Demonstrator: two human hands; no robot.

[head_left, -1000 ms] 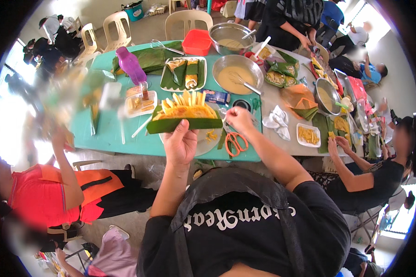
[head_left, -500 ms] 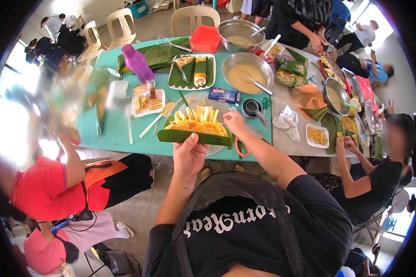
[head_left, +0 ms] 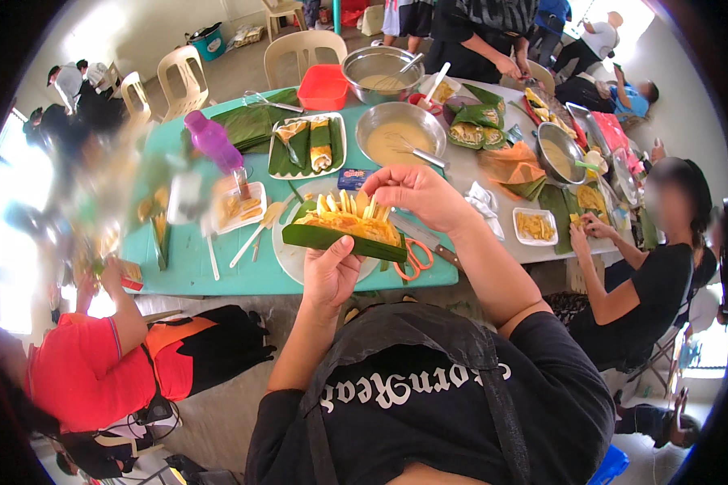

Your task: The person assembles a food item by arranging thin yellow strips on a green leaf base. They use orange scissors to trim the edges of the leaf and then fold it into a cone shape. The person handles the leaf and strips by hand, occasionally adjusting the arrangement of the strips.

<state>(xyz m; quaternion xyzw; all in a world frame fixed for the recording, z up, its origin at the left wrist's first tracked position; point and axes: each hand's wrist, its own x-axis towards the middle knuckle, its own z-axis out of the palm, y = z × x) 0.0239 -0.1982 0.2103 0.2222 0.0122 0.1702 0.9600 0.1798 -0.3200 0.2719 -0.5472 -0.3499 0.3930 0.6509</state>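
Observation:
My left hand (head_left: 330, 273) holds a folded green banana leaf (head_left: 340, 242) from below, thumb over its near edge. Inside the leaf lies an orange-yellow filling (head_left: 352, 222) with pale yellow strips (head_left: 332, 202) standing upright along the top. My right hand (head_left: 421, 194) reaches over from the right, its fingertips pinched on a strip at the row's right end. Beneath the leaf is a round clear-looking plate (head_left: 287, 257). Scissors with orange handles (head_left: 413, 260) and a knife (head_left: 445, 255) lie right of it.
A white tray of leaf rolls (head_left: 307, 145), a bowl of pale batter (head_left: 400, 133) and a purple bottle (head_left: 212, 141) stand beyond my hands. A tray of yellow strips (head_left: 243, 206) sits to the left. People work at both sides.
My right hand has moved left and in, from beside the leaf to over the strips at its right end. My left hand still holds the leaf.

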